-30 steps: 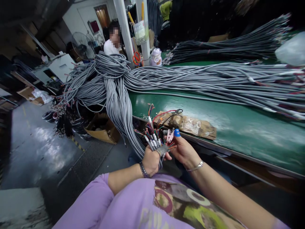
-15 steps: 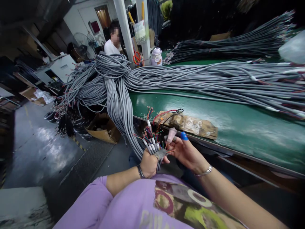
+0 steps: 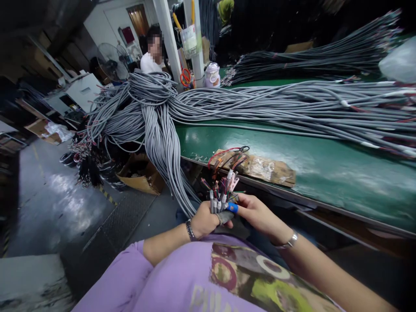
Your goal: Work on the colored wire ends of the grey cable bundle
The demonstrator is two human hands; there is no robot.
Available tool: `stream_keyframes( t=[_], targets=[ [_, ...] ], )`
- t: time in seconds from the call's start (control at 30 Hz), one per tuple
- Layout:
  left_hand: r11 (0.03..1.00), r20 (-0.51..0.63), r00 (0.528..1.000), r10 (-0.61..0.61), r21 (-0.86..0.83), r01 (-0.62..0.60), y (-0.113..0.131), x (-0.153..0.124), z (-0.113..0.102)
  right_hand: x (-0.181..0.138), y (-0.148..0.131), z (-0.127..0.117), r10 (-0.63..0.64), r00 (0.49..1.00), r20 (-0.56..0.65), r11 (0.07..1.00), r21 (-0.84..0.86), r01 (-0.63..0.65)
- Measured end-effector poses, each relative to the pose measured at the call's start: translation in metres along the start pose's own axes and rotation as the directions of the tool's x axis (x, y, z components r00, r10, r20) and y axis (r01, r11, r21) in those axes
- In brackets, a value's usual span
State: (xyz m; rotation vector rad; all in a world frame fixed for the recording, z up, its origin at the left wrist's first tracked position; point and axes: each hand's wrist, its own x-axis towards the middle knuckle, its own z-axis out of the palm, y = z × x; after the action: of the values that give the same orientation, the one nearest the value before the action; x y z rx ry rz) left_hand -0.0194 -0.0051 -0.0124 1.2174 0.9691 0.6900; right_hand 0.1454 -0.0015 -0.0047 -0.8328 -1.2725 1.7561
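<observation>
My left hand (image 3: 203, 221) is closed in a fist around a bunch of grey cable ends (image 3: 217, 203) whose stripped coloured wires stick up above the fingers. My right hand (image 3: 256, 212) meets it from the right, its blue-capped fingertip (image 3: 232, 208) pressed against the bunch and a small pinkish clip-like tool (image 3: 232, 182) rising from its fingers. The cables I hold run down and left into the big grey cable bundle (image 3: 162, 143) hanging off the green bench (image 3: 325, 169).
A worn cardboard strip (image 3: 260, 167) with red and black wires lies at the bench's front edge. Long grey cables (image 3: 292, 108) cover the bench behind it. A cardboard box (image 3: 139, 173) sits on the floor. Another person (image 3: 151, 56) sits at the back beside a white post (image 3: 167, 43).
My right hand has come down and left against the bunch in my left fist. The wire ends, spread out before, now stand closer together.
</observation>
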Motion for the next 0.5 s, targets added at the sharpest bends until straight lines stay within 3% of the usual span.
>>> stream_keyframes(
  t=[0.1,0.2,0.37,0.5],
  targets=[
    [1.0,0.01,1.0,0.019,0.02,-0.019,0.002,-0.001,-0.001,-0.002,0.0,-0.002,0.017,1.0,-0.019,1.0,0.021,-0.016],
    [0.995,-0.07,0.996,0.06,-0.079,-0.066,0.005,-0.001,0.003,-0.005,0.005,-0.011,0.037,0.995,-0.092,0.992,0.12,-0.026],
    [0.968,-0.153,0.988,0.0,-0.25,-0.039,0.013,0.001,0.009,0.0,0.021,-0.037,0.128,0.98,-0.156,0.912,0.406,-0.054],
    [0.953,-0.159,0.986,-0.041,-0.302,-0.009,0.019,0.005,0.013,0.011,0.023,-0.037,0.152,0.974,-0.167,0.89,0.452,-0.061]
  ],
)
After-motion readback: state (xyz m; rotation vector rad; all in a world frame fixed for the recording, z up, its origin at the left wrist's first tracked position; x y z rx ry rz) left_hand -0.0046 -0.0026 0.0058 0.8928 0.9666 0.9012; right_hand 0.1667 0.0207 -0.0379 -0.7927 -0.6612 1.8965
